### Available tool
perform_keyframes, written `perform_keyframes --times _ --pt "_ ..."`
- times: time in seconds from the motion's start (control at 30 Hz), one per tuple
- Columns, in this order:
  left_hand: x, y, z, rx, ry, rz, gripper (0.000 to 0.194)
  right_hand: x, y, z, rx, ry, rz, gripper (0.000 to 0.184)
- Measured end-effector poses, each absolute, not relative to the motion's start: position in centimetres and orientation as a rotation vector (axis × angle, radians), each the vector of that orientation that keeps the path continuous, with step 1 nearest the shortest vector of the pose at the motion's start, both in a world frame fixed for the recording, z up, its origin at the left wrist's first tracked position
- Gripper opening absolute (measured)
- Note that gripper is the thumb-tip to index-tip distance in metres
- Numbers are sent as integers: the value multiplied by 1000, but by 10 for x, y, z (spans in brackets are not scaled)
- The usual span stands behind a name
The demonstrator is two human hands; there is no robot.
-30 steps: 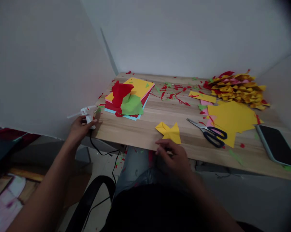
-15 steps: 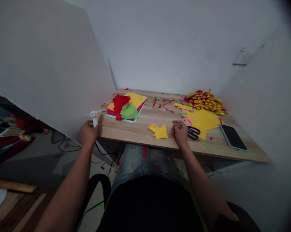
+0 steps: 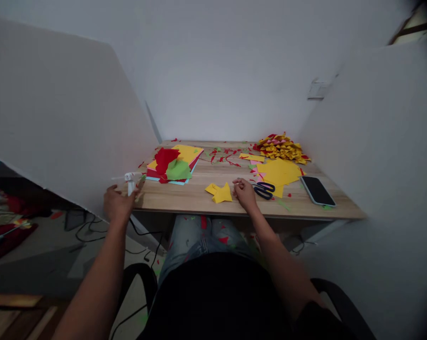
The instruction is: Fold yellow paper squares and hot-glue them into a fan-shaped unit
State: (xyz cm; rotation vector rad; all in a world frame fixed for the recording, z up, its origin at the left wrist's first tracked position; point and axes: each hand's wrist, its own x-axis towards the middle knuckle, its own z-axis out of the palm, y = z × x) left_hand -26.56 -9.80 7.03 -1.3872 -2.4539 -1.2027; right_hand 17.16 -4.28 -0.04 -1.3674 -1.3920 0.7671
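- At the wooden table (image 3: 185, 200), the left hand (image 3: 118, 204) grips a white plastic glue gun (image 3: 130, 185);
- beside a folded yellow paper shape (image 3: 222, 193) near the table's front edge, the right hand (image 3: 245, 194) curls loosely; any pinch unclear.

Dark-screened phone (image 3: 318, 191) on the wooden desk (image 3: 185, 200) near a white partition (image 3: 383, 141), black chair armrests (image 3: 341, 301) below

Phone (image 3: 318, 191): no readable text, brand or number
Glue gun (image 3: 130, 186): no legible label
Paper stack (image 3: 190, 153): no readable print
Wall plate (image 3: 317, 89): too small, any marking unreadable
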Motion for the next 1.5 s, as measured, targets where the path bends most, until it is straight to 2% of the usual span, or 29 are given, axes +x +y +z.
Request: perform_keyframes --times 0.17,0.3,0.47,0.63,0.83,1.03,1.17,1.3,1.5 --pt "-237 -125 114 -1173 -2024 -1498 35 165 -43 5 -1444 -1539 562 30" --pt "-165 -102 109 -1713 -1838 -1482 29 161 -48 13 -1426 -1736 421 27" --pt "-80 -48 59 -2595 -1627 -1057 27 157 -55 19 -1355 -1971 283 28" --pt "-66 -30 32 -2806 -1627 -732 37 152 -53 19 -1427 -2002 195 30" --pt "-60 -22 28 -2893 -1605 -655 35 150 -53 19 -1511 -2031 171 30" --pt "-53 0 30 -3019 -1637 -717 42 148 -55 18 -1474 -2096 182 29" --pt "-54 15 29 -3142 -1687 -869 39 149 -59 19 -1422 -1995 165 27" --pt "-58 18 20 -3210 -1822 -1175 32 155 -59 15 -1424 -1703 172 26" --pt "-43 21 15 -2884 -2003 -2088 34 159 -35 2 -1380 -1301 353 34"
